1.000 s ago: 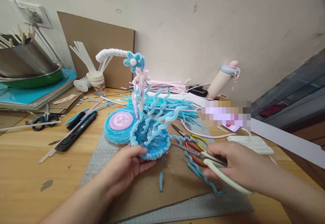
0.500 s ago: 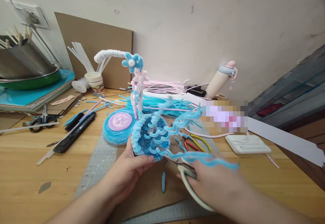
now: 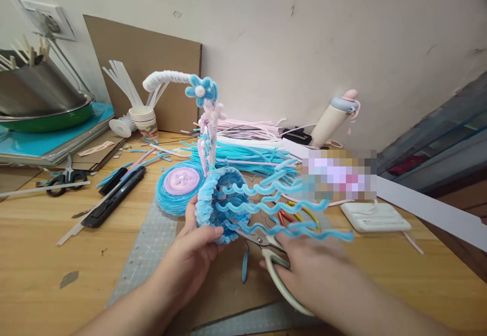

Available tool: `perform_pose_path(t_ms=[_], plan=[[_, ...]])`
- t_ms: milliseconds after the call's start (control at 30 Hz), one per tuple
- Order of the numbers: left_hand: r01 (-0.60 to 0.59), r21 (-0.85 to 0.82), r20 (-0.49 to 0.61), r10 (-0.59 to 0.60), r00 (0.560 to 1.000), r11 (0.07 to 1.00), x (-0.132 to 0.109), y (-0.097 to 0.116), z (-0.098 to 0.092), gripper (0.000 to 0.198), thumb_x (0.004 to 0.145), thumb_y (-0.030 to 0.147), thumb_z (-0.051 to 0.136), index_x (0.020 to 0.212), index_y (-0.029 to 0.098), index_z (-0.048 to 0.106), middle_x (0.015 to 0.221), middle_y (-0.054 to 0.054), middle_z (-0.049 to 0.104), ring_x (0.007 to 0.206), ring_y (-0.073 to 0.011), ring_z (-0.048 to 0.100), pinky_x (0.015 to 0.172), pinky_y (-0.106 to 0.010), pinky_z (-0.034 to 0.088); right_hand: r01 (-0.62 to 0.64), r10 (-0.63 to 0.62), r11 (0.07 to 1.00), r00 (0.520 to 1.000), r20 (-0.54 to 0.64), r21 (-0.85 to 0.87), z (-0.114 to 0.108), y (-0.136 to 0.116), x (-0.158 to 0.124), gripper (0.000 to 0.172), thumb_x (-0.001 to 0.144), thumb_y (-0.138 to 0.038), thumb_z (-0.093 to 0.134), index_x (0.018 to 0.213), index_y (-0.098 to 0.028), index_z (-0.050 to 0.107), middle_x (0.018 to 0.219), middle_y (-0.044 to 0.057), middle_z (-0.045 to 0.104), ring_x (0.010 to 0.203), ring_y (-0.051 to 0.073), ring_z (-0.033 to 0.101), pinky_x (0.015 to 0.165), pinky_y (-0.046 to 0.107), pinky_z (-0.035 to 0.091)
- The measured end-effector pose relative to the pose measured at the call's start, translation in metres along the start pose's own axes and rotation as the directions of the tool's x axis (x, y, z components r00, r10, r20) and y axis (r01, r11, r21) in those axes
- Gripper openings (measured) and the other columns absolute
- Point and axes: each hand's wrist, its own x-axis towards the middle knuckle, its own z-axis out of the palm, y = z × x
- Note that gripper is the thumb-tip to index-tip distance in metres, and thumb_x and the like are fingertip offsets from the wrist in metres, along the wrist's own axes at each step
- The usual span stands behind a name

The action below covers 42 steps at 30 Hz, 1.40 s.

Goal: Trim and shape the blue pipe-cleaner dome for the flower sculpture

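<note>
My left hand (image 3: 201, 244) grips the lower rim of a fuzzy blue pipe-cleaner basket (image 3: 207, 204), tipped so its hollow faces right. Wavy blue pipe-cleaner strands (image 3: 274, 206) stick out of the hollow to the right. A white upright with small pink and blue flowers (image 3: 200, 91) rises from the basket and bends left at the top. In my right hand (image 3: 304, 260) is a pair of scissors (image 3: 276, 270) with pale handles. Their blades point left at the basket's lower opening, beneath the lowest strand; the tips are hidden there.
A blue and lilac coil (image 3: 182, 181) lies left of the basket, over a grey cutting mat (image 3: 133, 260). Red and yellow pliers (image 3: 304, 216) are partly behind the strands. Blue pipe cleaners (image 3: 243, 150) lie behind. A black cutter (image 3: 114, 199) and black scissors (image 3: 66, 181) are at left.
The strands have swung and settled flatter, stretching right. The scissor blades and my right hand have shifted slightly left and up. My left hand keeps its hold on the basket.
</note>
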Motion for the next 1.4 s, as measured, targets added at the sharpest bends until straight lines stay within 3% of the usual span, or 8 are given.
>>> perform_pose_path(t_ms=[233,367,467,667,867,1033,1267,1400], plan=[[-0.016,-0.009,-0.008,0.016,1.0,1.0,0.0,-0.001,0.003,0.063,0.076,0.02,0.064,0.132,0.032,0.039,0.122,-0.005,0.063,0.108,-0.0266,0.061,0.086,-0.042,0.052,-0.066,0.066,0.998,0.991,0.117,-0.005,-0.003,-0.011,0.003,0.034,0.084,-0.048,0.045,0.086,-0.024,0.069,0.069,0.008,0.073,0.065,0.024,0.067,0.06,0.031,0.042],[-0.048,-0.024,-0.025,0.048,0.999,0.999,0.001,-0.002,0.003,0.061,0.078,0.022,0.064,0.134,0.034,0.039,0.12,-0.003,0.064,0.103,-0.0247,0.063,0.083,-0.038,0.053,-0.113,0.111,0.993,0.991,0.08,0.021,0.002,-0.013,0.005,0.039,0.085,-0.053,0.041,0.089,-0.026,0.068,0.067,0.007,0.073,0.06,0.023,0.066,0.057,0.031,0.042],[-0.052,-0.035,-0.039,0.051,0.998,0.998,0.0,-0.004,0.003,0.06,0.08,0.022,0.062,0.134,0.034,0.04,0.122,-0.002,0.063,0.105,-0.0248,0.062,0.085,-0.039,0.052,-0.111,0.107,0.992,0.992,0.06,0.066,0.005,-0.016,0.007,0.036,0.085,-0.048,0.042,0.084,-0.023,0.068,0.074,0.009,0.073,0.07,0.026,0.068,0.062,0.033,0.044],[-0.049,-0.027,-0.03,0.048,0.998,0.998,0.0,-0.005,0.004,0.059,0.082,0.022,0.061,0.135,0.034,0.038,0.126,-0.004,0.06,0.116,-0.0272,0.056,0.088,-0.041,0.052,-0.12,0.11,0.989,0.987,0.114,0.082,0.008,-0.022,0.013,0.038,0.085,-0.047,0.041,0.094,-0.022,0.068,0.076,0.011,0.074,0.069,0.028,0.068,0.064,0.036,0.046],[-0.051,-0.025,-0.064,0.05,0.997,0.998,0.003,-0.005,0.006,0.059,0.082,0.021,0.06,0.135,0.033,0.038,0.123,-0.003,0.063,0.113,-0.0268,0.058,0.088,-0.042,0.053,-0.071,0.067,0.993,0.997,0.038,0.099,0.012,-0.022,0.019,0.034,0.083,-0.044,0.044,0.094,-0.021,0.068,0.089,0.013,0.073,0.083,0.028,0.067,0.072,0.037,0.047],[-0.044,-0.053,-0.075,0.04,0.996,0.998,0.003,-0.003,0.005,0.057,0.08,0.021,0.062,0.132,0.033,0.042,0.124,-0.003,0.063,0.111,-0.0267,0.06,0.09,-0.044,0.052,-0.059,0.049,0.994,0.994,0.099,0.097,0.01,-0.022,0.019,0.036,0.083,-0.048,0.043,0.087,-0.024,0.07,0.084,0.011,0.074,0.075,0.029,0.068,0.067,0.038,0.046],[-0.023,-0.045,-0.058,0.02,0.998,0.999,0.003,-0.002,0.002,0.052,0.083,0.019,0.058,0.131,0.032,0.043,0.123,-0.003,0.063,0.112,-0.0268,0.06,0.089,-0.045,0.053,0.027,-0.03,0.997,0.999,0.036,0.078,0.017,-0.016,0.021,0.034,0.086,-0.043,0.041,0.089,-0.023,0.069,0.085,0.01,0.074,0.076,0.028,0.068,0.067,0.036,0.045],[-0.028,-0.04,-0.058,0.026,0.998,0.999,0.003,-0.001,0.003,0.052,0.083,0.019,0.058,0.132,0.031,0.041,0.124,-0.004,0.062,0.113,-0.0271,0.059,0.092,-0.046,0.051,-0.06,0.057,0.995,0.998,0.03,0.077,0.016,-0.018,0.022,0.037,0.084,-0.047,0.043,0.096,-0.022,0.068,0.086,0.011,0.074,0.075,0.027,0.068,0.065,0.034,0.045]])
